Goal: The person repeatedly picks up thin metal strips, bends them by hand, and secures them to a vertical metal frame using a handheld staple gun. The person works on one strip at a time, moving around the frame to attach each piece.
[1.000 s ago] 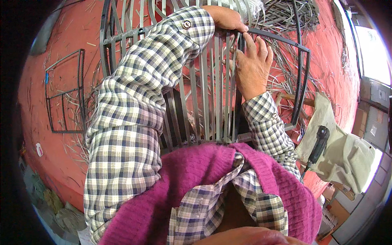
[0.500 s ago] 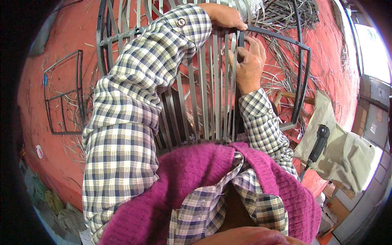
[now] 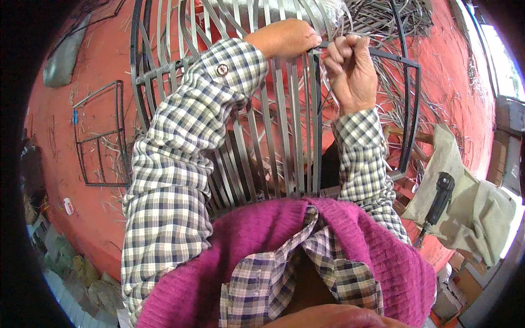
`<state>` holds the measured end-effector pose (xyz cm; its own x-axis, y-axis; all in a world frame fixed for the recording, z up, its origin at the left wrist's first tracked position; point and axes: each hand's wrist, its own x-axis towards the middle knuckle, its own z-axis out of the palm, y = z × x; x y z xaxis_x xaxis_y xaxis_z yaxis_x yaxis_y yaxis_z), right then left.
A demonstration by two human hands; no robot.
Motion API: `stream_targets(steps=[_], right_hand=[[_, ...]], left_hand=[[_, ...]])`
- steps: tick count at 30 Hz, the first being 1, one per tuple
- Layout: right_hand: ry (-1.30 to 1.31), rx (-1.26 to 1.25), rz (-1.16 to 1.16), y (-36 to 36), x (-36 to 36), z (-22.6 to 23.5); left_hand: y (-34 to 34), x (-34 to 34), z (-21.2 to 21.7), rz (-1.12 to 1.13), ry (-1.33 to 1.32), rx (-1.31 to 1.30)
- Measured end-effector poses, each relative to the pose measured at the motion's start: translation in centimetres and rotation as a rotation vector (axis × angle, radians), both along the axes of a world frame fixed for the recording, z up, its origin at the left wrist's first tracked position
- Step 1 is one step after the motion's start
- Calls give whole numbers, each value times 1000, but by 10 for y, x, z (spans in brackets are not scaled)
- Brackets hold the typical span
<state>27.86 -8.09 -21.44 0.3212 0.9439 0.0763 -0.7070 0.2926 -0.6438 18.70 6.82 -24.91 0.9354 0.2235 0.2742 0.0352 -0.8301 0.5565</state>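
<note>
— Both hands? 
— Left hand [image 3: 284, 39] grips the top bar of the metal frame [image 3: 411, 109]; right hand [image 3: 350, 71] pinches a grey strip [image 3: 327, 90] just beside it — fingers closed.
— Anything holding things? 
— Right of the right hand, a cloth bag [image 3: 476, 208] with a dark-handled tool [image 3: 437, 199] lying on it.

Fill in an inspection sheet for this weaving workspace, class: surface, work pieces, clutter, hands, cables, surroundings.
Surface: red floor, scattered with strand offcuts.
Work pieces: dark metal frame strung with flat grey strips.
Clutter: loose grey strip pile; small wire frame; black-handled tool on a beige cloth.
Hands: left hand and right hand both pinch strips at the frame's top bar.
Cables: nothing seen.
Surroundings: bright window at right.
</note>
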Motion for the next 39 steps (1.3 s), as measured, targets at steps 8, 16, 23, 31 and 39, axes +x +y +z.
stream_targets(steps=[8,16,23,31,39], right_hand=[[128,-155,-25,-43,-12,-21],[-322,-73,-129,10,22,0],[-222,-186,-142,53,22,16],[-873,-601,-180,-24,21,-9],[-2179,-500,-154,-27,24,-6]], left_hand=[[-9,-7,-9,282,21,41],[-7,-9,-1,170,-17,-255],[-5,-9,-5,101,-9,-421],[5,-8,-6,-24,45,-635],[-3,-10,11,-35,169,-839]])
